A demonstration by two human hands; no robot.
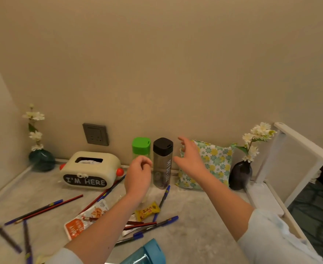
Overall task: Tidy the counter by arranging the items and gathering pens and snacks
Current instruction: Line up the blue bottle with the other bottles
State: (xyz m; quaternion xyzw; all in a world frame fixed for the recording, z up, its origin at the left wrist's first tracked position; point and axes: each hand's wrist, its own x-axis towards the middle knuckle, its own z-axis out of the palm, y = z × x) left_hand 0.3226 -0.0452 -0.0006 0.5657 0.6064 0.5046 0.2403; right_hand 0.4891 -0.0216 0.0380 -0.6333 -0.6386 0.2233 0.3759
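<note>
Two hands raised over a grey counter, both empty. Left hand in front of the green-capped bottle, fingers loosely curled, touching nothing as far as can be told. Right hand spread wide, fingers apart, hovering between the black-capped bottle and the floral pouch (contact with the pouch unclear). Both bottles upright, side by side against the wall. Pouch propped upright against the wall just right of the black-capped bottle, dark vase with white flowers beside it. Cream tissue box, lettered "I'M HERE", left of the bottles; green vase with white flowers in the far left corner. Wall socket above the tissue box. Pens scattered loose across the near counter: red pen and blue pen lying crossed at left, more blue ones under the left forearm, one below the black-capped bottle. Orange snack packet partly under the left forearm, yellow snack packet just right of it. Blue container at bottom edge, cut off.
</note>
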